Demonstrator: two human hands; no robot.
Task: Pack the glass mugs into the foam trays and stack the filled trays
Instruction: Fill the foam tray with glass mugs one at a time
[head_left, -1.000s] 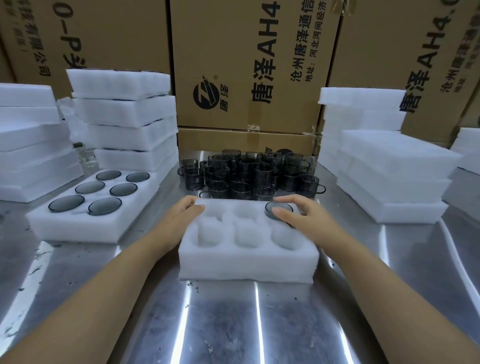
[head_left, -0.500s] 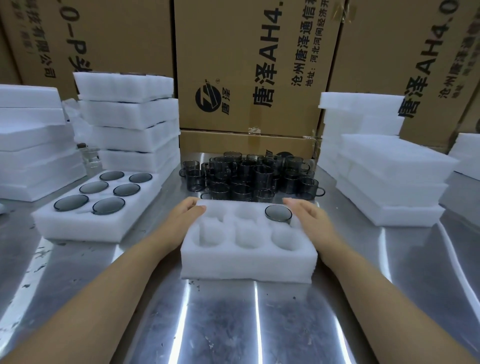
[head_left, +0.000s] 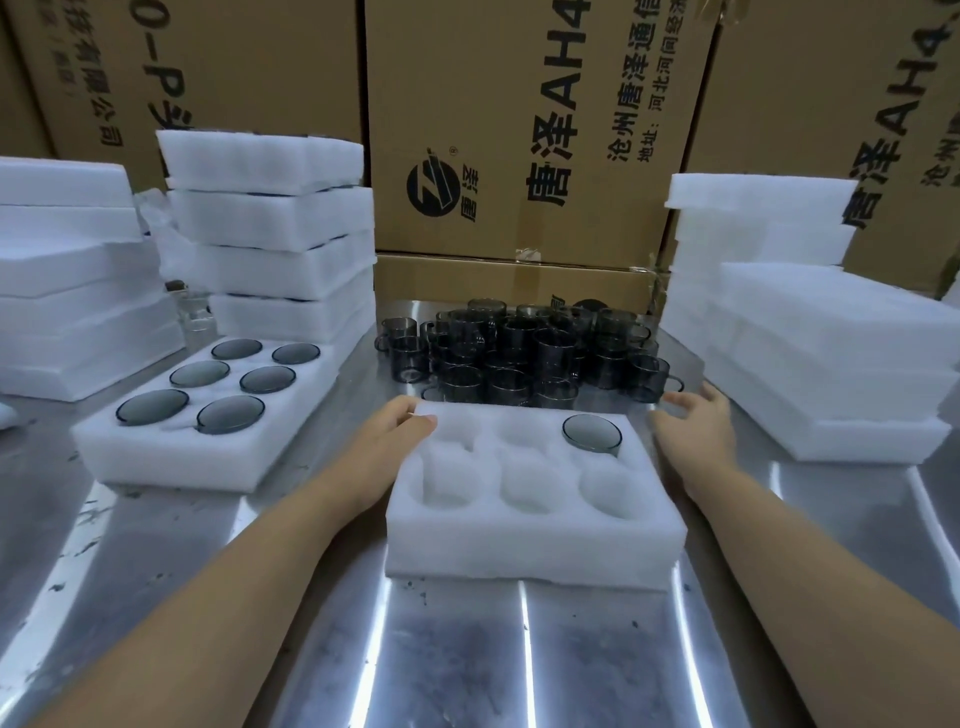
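Currently, head view: the left hand (head_left: 387, 441) lays straight fingers on the far-left corner of the tray (head_left: 535, 540), probably to steady it for loading. One mug (head_left: 592, 435) sits in the far-right pocket, just left of the right hand (head_left: 696, 426). That hand's fingers are apart and empty, aimed at the loose mugs (head_left: 524, 353) just beyond. A filled tray (head_left: 197, 452) lies well left on the desk (head_left: 467, 649).

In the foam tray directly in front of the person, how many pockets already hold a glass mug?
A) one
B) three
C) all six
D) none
A: only the far right corner of the front tray holds a mug; its other five places show bare foam.
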